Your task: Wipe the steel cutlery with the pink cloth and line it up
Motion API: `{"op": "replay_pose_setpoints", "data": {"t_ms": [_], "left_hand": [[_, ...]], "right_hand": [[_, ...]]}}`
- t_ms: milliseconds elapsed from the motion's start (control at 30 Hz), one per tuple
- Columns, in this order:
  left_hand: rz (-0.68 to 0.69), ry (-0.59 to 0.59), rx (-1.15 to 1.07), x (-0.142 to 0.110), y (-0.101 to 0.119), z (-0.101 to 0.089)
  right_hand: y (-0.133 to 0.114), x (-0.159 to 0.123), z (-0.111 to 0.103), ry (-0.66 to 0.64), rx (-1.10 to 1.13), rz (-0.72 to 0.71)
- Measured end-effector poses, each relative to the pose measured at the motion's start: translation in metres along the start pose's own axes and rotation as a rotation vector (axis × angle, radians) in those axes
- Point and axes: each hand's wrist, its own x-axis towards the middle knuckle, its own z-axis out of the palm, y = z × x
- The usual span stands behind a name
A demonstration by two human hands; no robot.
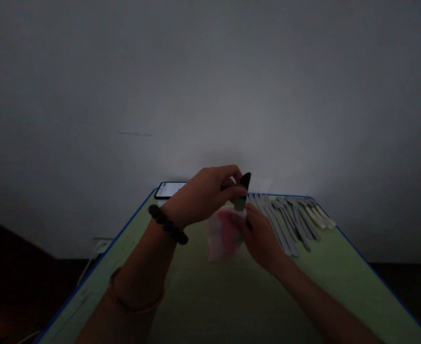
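A table knife (245, 183) stands almost upright above the table, its dark, shiny blade pointing up. My left hand (217, 188) pinches that blade between thumb and fingers. Below it, my right hand (260, 234) is closed on a white and pink cloth (222, 236), which wraps around the lower part of the knife. The knife's handle is hidden by the cloth and fingers. The loose end of the cloth hangs down on the left of my right hand.
Right of my hands lie a row of table knives (276, 224), several other metal cutlery pieces (298, 217) and some pale-handled pieces (316, 213). A phone (170, 190) with a lit screen is at the back left of the green table (203, 301). Behind rises a wall (210, 95).
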Motion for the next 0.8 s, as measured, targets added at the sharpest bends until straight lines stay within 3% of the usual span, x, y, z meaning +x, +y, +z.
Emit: {"op": "replay_pose_setpoints", "data": {"t_ms": [167, 367, 500, 667, 800], "left_hand": [[-0.007, 0.012, 0.001, -0.001, -0.001, -0.005], [-0.031, -0.015, -0.073, 0.0, -0.002, -0.005], [-0.014, -0.013, -0.079, 0.002, -0.004, -0.002], [-0.017, 0.004, -0.079, 0.002, -0.004, 0.001], [0.002, 0.028, -0.002, 0.001, -0.001, 0.003]], "right_hand": [[-0.009, 0.012, -0.002, 0.031, -0.011, -0.015], [0.025, -0.033, 0.026, -0.153, -0.059, 0.149], [0.04, -0.049, 0.034, -0.222, -0.09, 0.17], [0.027, -0.027, 0.019, -0.218, -0.101, 0.085], [0.006, 0.0, 0.003, -0.02, -0.041, 0.026]]}}
